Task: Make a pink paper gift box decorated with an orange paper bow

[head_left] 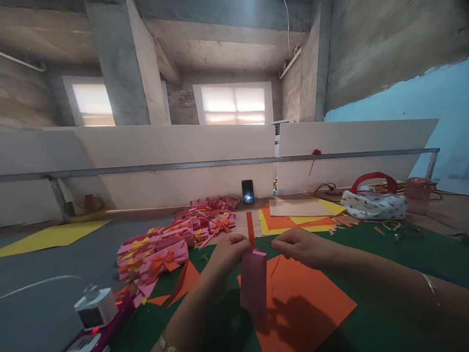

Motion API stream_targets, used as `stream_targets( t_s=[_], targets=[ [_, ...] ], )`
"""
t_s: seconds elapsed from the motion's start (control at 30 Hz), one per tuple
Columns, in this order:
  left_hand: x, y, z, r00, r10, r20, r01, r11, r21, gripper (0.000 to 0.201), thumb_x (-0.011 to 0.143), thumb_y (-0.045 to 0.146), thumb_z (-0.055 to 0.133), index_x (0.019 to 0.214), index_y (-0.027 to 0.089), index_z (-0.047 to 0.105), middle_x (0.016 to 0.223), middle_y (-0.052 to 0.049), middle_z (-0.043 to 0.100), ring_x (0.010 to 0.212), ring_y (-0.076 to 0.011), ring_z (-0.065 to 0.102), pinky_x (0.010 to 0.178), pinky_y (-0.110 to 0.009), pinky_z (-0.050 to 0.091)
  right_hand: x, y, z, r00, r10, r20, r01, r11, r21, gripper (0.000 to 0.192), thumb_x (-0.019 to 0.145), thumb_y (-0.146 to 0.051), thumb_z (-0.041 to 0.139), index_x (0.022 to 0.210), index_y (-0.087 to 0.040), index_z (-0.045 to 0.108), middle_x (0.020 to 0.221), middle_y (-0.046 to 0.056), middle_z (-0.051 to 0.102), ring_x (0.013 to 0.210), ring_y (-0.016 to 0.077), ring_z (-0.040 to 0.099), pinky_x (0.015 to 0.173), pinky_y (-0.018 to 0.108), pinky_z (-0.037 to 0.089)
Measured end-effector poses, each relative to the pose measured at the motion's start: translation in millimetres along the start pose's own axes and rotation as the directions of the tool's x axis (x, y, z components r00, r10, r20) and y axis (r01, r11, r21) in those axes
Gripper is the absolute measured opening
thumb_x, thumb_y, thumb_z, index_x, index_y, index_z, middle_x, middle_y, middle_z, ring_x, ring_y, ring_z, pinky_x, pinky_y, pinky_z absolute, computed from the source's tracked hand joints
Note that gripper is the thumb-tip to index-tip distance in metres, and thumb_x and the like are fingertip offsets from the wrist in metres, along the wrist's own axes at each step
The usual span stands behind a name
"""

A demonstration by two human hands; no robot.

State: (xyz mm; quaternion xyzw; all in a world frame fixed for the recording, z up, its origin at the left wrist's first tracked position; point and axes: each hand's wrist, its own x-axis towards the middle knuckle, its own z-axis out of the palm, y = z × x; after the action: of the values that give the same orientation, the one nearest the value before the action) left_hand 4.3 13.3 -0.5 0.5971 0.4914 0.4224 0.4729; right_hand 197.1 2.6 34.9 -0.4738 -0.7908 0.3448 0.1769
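My left hand (233, 248) is closed at the top of an upright, folded pink paper piece (253, 281), shaped like a small bag. A narrow orange paper strip (250, 229) stands up from its top, beside the left fingertips. To the right, my right hand (295, 243) is closed in a pinch, its fingertips apart from the pink piece. A faint thin line seems to run between the two hands; what the right fingers hold is too small to make out. Below both hands lies a large orange paper sheet (308, 308), partly in shadow.
A heap of pink paper pieces with orange bows (164, 256) lies left on the green mat (373, 274). Orange and yellow sheets (274, 222) are stacked behind. A phone (248, 191) leans on the panel. A cloth bag (373, 204) sits right; a charger (95, 309) sits front left.
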Motion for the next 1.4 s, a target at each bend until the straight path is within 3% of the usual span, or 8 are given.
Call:
stream_targets(
  t_s=[0.17, 0.33, 0.47, 0.77, 0.9, 1.07, 1.17, 1.4],
  targets=[
    [-2, 3, 0.8, 1.0, 0.007, -0.02, -0.006, 0.999, 0.032, 0.007, 0.052, 0.022, 0.048, 0.049, 0.016, 0.048, 0.046, 0.006, 0.035, 0.046, -0.0074, 0.029, 0.045, -0.022, 0.018, 4, -5, 0, 0.997, 0.041, -0.072, -0.04, 0.999, 0.011, 0.035, 0.083, -0.043, 0.043, 0.058, -0.018, 0.044, 0.054, -0.005, 0.03, 0.047, 0.0081, 0.025, 0.041, 0.023, 0.018],
    [-1, 5, 3.7, 1.0, 0.023, -0.01, -0.022, 0.999, 0.047, 0.006, 0.049, 0.022, 0.047, 0.047, 0.016, 0.048, 0.045, 0.006, 0.037, 0.047, -0.0084, 0.031, 0.045, -0.022, 0.019, 13, -13, 6, 0.964, -0.018, -0.264, 0.069, 0.98, 0.184, 0.028, 0.069, -0.04, 0.063, 0.083, -0.017, 0.057, 0.059, -0.005, 0.039, 0.053, 0.0085, 0.037, 0.046, 0.02, 0.027],
    [1, 3, 7.7, 0.998, 0.056, 0.015, -0.057, 0.997, 0.054, 0.008, 0.048, 0.024, 0.05, 0.047, 0.016, 0.051, 0.05, 0.004, 0.043, 0.053, -0.0101, 0.037, 0.048, -0.022, 0.023, 24, -20, 18, 0.946, -0.024, -0.322, 0.125, 0.947, 0.297, 0.015, 0.064, -0.027, 0.063, 0.067, -0.016, 0.054, 0.054, -0.007, 0.038, 0.051, 0.0076, 0.035, 0.045, 0.02, 0.025],
    [-3, 4, 11.7, 0.998, 0.057, -0.015, -0.055, 0.995, 0.086, 0.011, 0.052, 0.027, 0.051, 0.05, 0.016, 0.054, 0.05, 0.003, 0.045, 0.053, -0.0115, 0.039, 0.049, -0.022, 0.023, 28, -21, 21, 0.941, -0.024, -0.337, 0.133, 0.943, 0.305, 0.011, 0.066, -0.023, 0.057, 0.063, -0.016, 0.05, 0.056, -0.006, 0.038, 0.054, 0.0081, 0.035, 0.048, 0.02, 0.027],
    [-2, 4, 9.3, 0.998, 0.047, -0.036, -0.043, 0.995, 0.093, 0.009, 0.051, 0.024, 0.048, 0.048, 0.017, 0.05, 0.05, 0.004, 0.042, 0.052, -0.0107, 0.037, 0.048, -0.022, 0.023, 15, -14, 14, 0.942, -0.025, -0.335, 0.122, 0.955, 0.271, 0.02, 0.072, -0.035, 0.059, 0.076, -0.016, 0.055, 0.062, -0.005, 0.041, 0.058, 0.0097, 0.036, 0.05, 0.021, 0.028],
    [-1, 4, 6.1, 0.998, 0.028, -0.059, -0.023, 0.995, 0.092, 0.009, 0.049, 0.023, 0.046, 0.05, 0.016, 0.051, 0.049, 0.004, 0.042, 0.052, -0.0107, 0.038, 0.048, -0.022, 0.024, -9, 1, 6, 0.989, 0.066, -0.133, -0.044, 0.985, 0.164, 0.034, 0.085, -0.046, 0.042, 0.08, -0.016, 0.058, 0.066, -0.002, 0.041, 0.057, 0.0102, 0.034, 0.047, 0.022, 0.026],
    [-2, 4, 6.4, 0.998, 0.019, -0.056, -0.014, 0.996, 0.089, 0.008, 0.05, 0.024, 0.047, 0.049, 0.017, 0.05, 0.048, 0.004, 0.04, 0.05, -0.0102, 0.036, 0.047, -0.022, 0.023, -16, 6, 8, 0.991, 0.135, 0.004, -0.133, 0.966, 0.224, 0.038, 0.086, -0.047, 0.04, 0.084, -0.016, 0.06, 0.062, -0.003, 0.039, 0.051, 0.0087, 0.029, 0.044, 0.022, 0.021],
    [-5, 5, 8.2, 0.999, 0.019, -0.041, -0.014, 0.994, 0.108, 0.01, 0.051, 0.025, 0.05, 0.05, 0.016, 0.056, 0.051, 0.003, 0.044, 0.053, -0.0109, 0.037, 0.048, -0.023, 0.022, -16, 0, 13, 0.984, 0.156, 0.09, -0.179, 0.905, 0.387, 0.038, 0.083, -0.05, 0.047, 0.084, -0.016, 0.064, 0.056, -0.006, 0.034, 0.048, 0.0079, 0.023, 0.043, 0.022, 0.019]
  ],
)
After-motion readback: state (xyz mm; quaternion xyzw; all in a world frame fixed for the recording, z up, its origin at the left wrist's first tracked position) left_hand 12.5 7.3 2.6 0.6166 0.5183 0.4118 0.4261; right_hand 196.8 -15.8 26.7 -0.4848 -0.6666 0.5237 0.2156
